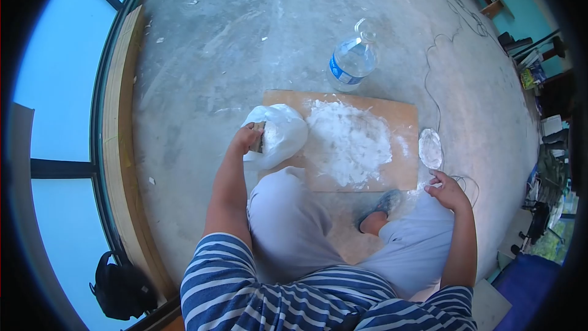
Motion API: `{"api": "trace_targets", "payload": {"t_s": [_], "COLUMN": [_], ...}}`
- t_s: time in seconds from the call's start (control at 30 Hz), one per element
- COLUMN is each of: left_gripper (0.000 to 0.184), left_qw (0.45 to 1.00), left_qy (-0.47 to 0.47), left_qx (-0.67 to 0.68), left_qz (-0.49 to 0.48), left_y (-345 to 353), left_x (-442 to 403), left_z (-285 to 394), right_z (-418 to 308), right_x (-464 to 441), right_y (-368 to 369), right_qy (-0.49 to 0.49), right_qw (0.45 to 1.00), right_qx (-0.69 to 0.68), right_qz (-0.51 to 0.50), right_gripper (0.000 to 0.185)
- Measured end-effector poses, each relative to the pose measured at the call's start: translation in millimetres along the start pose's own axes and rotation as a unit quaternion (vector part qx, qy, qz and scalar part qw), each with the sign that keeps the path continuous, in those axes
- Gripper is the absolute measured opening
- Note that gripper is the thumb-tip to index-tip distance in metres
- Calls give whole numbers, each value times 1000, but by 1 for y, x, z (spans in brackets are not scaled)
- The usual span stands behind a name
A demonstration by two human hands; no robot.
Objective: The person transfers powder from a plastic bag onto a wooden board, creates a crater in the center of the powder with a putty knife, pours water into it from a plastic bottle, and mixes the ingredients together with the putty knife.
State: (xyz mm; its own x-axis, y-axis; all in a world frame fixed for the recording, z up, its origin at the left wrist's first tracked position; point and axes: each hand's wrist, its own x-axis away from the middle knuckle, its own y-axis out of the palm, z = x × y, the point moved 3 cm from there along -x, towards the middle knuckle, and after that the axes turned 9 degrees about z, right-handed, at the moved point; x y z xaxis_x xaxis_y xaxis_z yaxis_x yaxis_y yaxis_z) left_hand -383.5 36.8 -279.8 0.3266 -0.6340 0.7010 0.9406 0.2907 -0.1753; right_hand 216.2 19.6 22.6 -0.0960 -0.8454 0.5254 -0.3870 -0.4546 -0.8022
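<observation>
The scraper (260, 127), hard to make out, seems light and stiff, best held by its edge; the left hand (247, 138) pinches it over the soft bag (288, 127). The right hand (448, 192), loosely spread, is near the board (405, 117).

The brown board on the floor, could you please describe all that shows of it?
The brown board is a roughly rectangular, wood-like panel lying flat on the grey floor, a clear bottle standing near its far edge. An uneven patch of white material covers much of its middle, with fainter smears toward its right end. A white bag overlaps its left end, and the left knee hides part of the near edge. The left hand and right hand both seem clear of it.
</observation>
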Motion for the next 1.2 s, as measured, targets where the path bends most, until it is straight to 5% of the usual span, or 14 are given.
{"api": "trace_targets", "payload": {"t_s": [0.17,0.8,1.2], "left_gripper": [48,40,43], "left_qw": [996,999,989], "left_qy": [-10,17,89], "left_qx": [73,25,-33], "left_qz": [-41,-15,-113], "left_y": [-21,-138,-69], "left_x": [8,61,99], "left_z": [4,56,241], "right_z": [2,20,21], "right_x": [0,-3,-19], "right_y": [0,5,14], "right_qy": [-11,-49,-124], "right_qw": [1000,995,992], "right_qx": [-17,-74,13], "right_qz": [-4,-46,1], "right_gripper": [69,76,81]}}
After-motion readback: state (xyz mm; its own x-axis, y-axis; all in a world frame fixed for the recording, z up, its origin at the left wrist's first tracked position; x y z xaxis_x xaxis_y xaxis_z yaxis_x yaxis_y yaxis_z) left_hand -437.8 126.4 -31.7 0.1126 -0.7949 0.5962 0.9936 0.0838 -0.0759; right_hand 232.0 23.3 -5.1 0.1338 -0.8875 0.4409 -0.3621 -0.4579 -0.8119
